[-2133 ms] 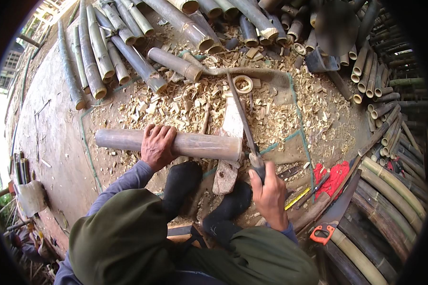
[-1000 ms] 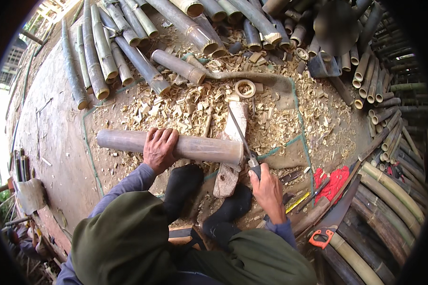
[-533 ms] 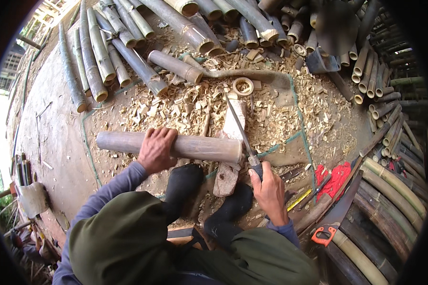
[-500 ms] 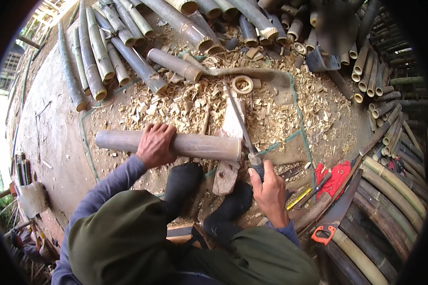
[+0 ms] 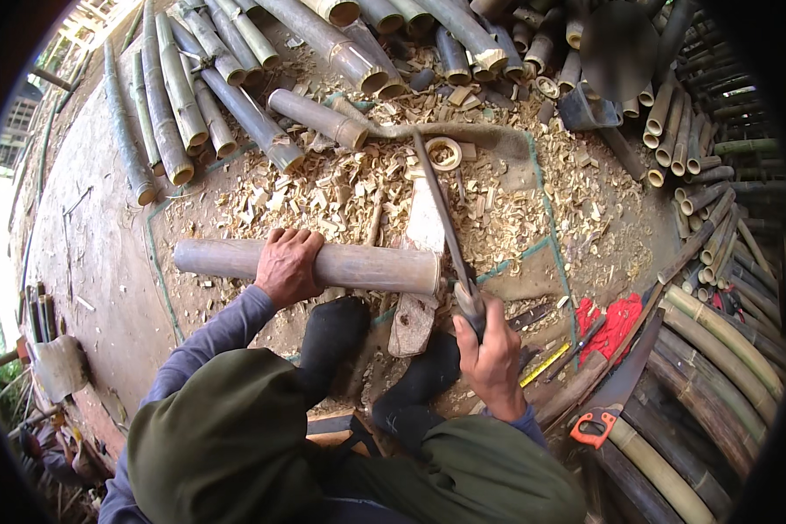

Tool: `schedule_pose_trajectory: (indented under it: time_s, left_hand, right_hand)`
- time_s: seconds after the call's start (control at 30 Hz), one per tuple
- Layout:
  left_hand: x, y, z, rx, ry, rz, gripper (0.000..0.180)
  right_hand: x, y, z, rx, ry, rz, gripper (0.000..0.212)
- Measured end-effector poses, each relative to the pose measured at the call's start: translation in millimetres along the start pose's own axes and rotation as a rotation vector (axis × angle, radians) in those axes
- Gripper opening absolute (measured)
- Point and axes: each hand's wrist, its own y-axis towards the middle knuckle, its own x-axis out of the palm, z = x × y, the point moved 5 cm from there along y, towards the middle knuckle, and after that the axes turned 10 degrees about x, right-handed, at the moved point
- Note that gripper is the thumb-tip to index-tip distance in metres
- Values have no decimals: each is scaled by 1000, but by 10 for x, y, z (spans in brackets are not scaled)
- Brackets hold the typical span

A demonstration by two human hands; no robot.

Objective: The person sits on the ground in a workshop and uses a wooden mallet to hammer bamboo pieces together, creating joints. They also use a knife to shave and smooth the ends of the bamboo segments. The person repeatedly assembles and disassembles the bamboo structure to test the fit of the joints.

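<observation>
My left hand (image 5: 289,265) is wrapped over a thick bamboo section (image 5: 371,268), which lies crosswise in front of me. Its right end rests on a narrow wooden block (image 5: 413,325) between my feet. In my right hand (image 5: 491,356) is the dark handle of a long-bladed knife (image 5: 446,214). The blade points away from me and passes just beyond the bamboo's right end; whether the two touch I cannot tell. Past the block lie a cut bamboo ring (image 5: 444,155) and a shorter bamboo piece (image 5: 318,119).
Wood shavings (image 5: 323,196) cover the ground ahead. Bamboo poles (image 5: 175,105) lie along the far side, with more stacked at right. Near my right knee are an orange-handled saw (image 5: 596,425), a yellow tape measure (image 5: 545,364) and a red cloth (image 5: 610,325).
The knife has turned in my right hand, and its blade tip sits a little farther away. My left hand and the bamboo section have barely shifted.
</observation>
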Motion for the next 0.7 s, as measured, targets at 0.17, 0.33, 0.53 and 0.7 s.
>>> schedule_pose_trajectory:
  time_s: [0.17, 0.33, 0.53, 0.7]
  left_hand:
    - [45, 110, 72, 52, 1, 36, 59]
    - [20, -38, 54, 49, 35, 166, 63]
    - [-18, -54, 105, 61, 65, 225, 62]
    - [50, -32, 105, 55, 76, 215, 62]
  right_hand:
    - [324, -42, 630, 184, -316, -102, 31]
    - [119, 6, 203, 151, -136, -116, 32]
    - [159, -86, 291, -47, 11, 32, 35]
    - [308, 1, 592, 227, -307, -183, 34]
